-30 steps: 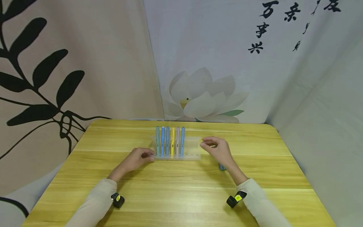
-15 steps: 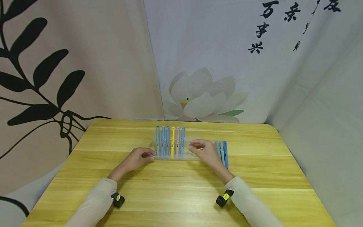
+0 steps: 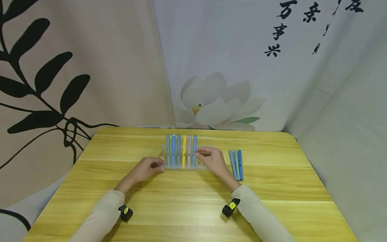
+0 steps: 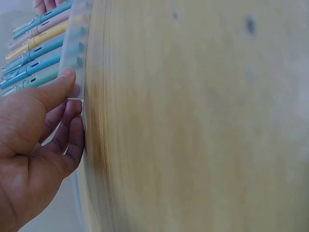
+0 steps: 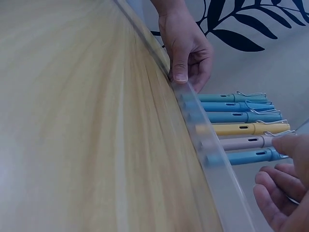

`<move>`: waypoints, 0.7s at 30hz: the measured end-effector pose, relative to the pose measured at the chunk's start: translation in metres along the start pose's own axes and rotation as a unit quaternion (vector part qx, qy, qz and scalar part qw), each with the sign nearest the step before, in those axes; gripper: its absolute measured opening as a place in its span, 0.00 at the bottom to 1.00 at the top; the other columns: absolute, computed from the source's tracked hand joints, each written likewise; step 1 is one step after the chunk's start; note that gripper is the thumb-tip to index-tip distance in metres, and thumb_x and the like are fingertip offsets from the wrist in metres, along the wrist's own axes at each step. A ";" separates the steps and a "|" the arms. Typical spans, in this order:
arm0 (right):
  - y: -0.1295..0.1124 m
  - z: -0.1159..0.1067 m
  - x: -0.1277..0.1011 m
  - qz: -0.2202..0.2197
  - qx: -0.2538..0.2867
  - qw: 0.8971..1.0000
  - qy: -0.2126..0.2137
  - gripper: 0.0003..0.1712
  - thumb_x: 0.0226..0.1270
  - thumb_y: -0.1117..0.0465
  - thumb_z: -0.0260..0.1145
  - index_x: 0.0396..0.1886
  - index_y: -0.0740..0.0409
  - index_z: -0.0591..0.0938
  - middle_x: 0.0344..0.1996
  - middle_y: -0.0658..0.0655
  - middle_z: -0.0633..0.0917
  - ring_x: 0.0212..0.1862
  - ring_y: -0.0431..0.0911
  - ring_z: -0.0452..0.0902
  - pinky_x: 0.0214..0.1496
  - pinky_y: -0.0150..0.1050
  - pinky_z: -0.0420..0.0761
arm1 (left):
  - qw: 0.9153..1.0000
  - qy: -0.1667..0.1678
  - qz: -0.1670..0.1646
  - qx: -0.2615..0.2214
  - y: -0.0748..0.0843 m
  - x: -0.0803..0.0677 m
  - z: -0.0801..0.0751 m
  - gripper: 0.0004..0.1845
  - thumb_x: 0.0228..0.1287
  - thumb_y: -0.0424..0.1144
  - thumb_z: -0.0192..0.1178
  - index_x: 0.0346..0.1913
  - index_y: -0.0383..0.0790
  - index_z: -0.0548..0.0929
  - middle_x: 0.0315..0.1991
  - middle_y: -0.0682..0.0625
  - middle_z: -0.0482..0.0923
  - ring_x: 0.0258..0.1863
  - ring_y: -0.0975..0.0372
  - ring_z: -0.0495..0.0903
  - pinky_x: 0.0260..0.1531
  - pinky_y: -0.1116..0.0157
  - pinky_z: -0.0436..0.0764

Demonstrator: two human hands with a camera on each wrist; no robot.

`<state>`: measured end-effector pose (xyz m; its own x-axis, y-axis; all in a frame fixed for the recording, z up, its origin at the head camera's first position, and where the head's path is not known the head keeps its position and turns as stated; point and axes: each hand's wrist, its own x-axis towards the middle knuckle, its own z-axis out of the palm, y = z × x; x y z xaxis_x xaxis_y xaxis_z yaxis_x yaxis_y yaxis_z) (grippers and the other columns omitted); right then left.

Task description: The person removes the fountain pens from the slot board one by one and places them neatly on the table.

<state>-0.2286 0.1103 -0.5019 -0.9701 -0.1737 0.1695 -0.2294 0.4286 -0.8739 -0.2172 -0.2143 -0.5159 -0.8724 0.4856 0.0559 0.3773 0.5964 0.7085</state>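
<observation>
Six pens [image 3: 181, 151] are lying side by side in a clear plastic tray [image 3: 169, 167] near the middle of the wooden table [image 3: 193, 201]: teal, two blue, yellow, pale pink and blue, reading from the person's left. The left hand [image 3: 145, 169] is pinching the tray's near left corner, thumb on top of the rim and fingers curled beneath it, as the left wrist view shows. The right hand [image 3: 211, 158] is hovering over the right part of the tray, fingertips [image 5: 294, 145] just beside the last blue pen [image 5: 251, 156]; its fingers are loosely curled, and whether they are actually touching that pen cannot be told. Both hands are well apart, one at each end of the pen row. Three more pens [image 3: 236, 164], blue and teal, are lying together on the table just to the right of the tray. Printed fabric backdrops [image 3: 90, 67] are hanging behind the table.
</observation>
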 end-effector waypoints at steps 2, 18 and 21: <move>0.000 0.002 0.003 0.001 0.002 1.000 -0.002 0.21 0.69 0.51 0.73 0.56 0.55 0.87 0.45 0.52 0.91 0.47 0.46 0.87 0.47 0.44 0.86 | 1.000 0.000 0.000 0.000 0.001 0.000 0.000 0.14 0.71 0.39 0.66 0.54 0.37 0.87 0.47 0.49 0.87 0.44 0.61 0.83 0.48 0.59 0.82; -0.007 0.011 0.010 0.018 0.008 1.000 -0.007 0.23 0.69 0.52 0.72 0.56 0.62 0.87 0.43 0.56 0.91 0.46 0.48 0.88 0.47 0.44 0.87 | 1.000 0.000 0.000 0.005 0.001 0.000 -0.001 0.14 0.71 0.39 0.66 0.54 0.37 0.87 0.47 0.49 0.87 0.43 0.61 0.83 0.47 0.60 0.83; -0.007 0.011 0.010 0.019 0.004 1.000 -0.006 0.20 0.70 0.53 0.72 0.54 0.61 0.87 0.42 0.55 0.91 0.45 0.47 0.88 0.46 0.43 0.86 | 1.000 0.000 -0.002 0.005 0.001 0.000 0.000 0.14 0.71 0.39 0.66 0.54 0.37 0.87 0.47 0.49 0.87 0.43 0.62 0.83 0.47 0.60 0.82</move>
<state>-0.2360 0.0956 -0.4988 -0.9770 -0.1678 0.1313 -0.1922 0.4284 -0.8829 -0.2166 -0.2140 -0.5149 -0.8735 0.4840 0.0530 0.3774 0.6041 0.7019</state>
